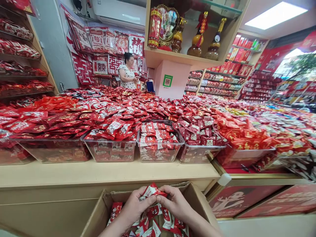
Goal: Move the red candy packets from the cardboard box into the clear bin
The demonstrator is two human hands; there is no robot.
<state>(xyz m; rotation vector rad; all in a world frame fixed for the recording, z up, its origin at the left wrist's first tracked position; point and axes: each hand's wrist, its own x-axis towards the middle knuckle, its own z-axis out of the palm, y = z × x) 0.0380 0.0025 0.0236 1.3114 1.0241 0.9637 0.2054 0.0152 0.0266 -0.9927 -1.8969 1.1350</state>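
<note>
Both my hands meet above an open cardboard box [95, 215], pinching small red and white candy packets [151, 190] between thumbs and fingers. My left hand [137, 202] grips them from the left, and my right hand [175, 200] closes on them from the right. How many packets are held I cannot tell, since the fingers cover part of them. Beneath my hands, more loose red and white packets [167, 219] lie in the box. Straight ahead on the counter stands a clear plastic bin [160, 151] of similar packets.
Clear bins heaped with red packets line the cream counter [118, 172], among them one with dark red packets [199, 131] and one with orange-red packets [244, 135]. A white corner guard [224, 179] sticks out at right. Behind the heaps stands a person [127, 74] near a pillar [170, 79].
</note>
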